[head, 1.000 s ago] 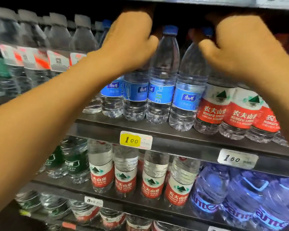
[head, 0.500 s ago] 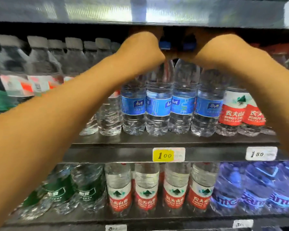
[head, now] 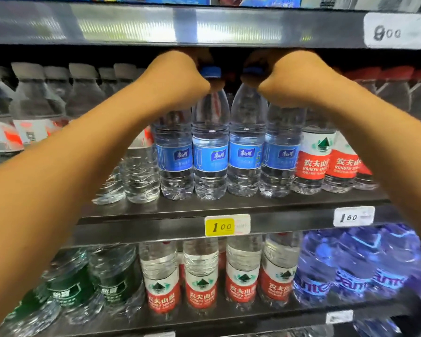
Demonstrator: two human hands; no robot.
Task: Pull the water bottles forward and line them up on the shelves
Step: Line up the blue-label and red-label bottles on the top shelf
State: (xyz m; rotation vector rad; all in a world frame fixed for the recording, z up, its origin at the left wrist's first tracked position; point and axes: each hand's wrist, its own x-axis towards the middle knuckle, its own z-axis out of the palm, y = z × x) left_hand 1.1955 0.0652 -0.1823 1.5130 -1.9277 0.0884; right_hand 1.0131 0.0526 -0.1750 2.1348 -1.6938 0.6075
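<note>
Four blue-label bottles (head: 210, 152) stand upright in a tight row at the front of the middle shelf (head: 156, 215), shoulder touching shoulder, directly above the yellow price tag (head: 226, 225) marked 1.00 on the shelf's edge. Both hands reach in over the tops of that row, just under the shelf above (head: 156, 25). The left hand (head: 178, 76) is curled over the top of the leftmost bottles, its knuckles toward me, and a blue cap (head: 210, 71) shows right at its edge. The right hand (head: 294, 76) is curled the same way over the bottles at the right end of the row, with a second blue cap (head: 253, 70) peeking out beside it. The fingers of both go behind the bottle necks into the dark of the shelf, so whether they grip a bottle or only rest on the tops I cannot tell.

Right of the yellow price tag and above a white price tag (head: 354, 216) marked 1.60 stand red-label bottles (head: 312, 161), touching the last blue one. Left of the blue row, partly behind the left forearm, are clear bottles (head: 137, 173) and, farther left, grey-capped bottles (head: 34, 98) with white and red labels. Below the yellow tag, on the lower shelf (head: 229, 319), stand more red-label bottles (head: 201, 280), with green-label bottles (head: 112, 285) to their left and violet bottles (head: 350, 266) to their right.
</note>
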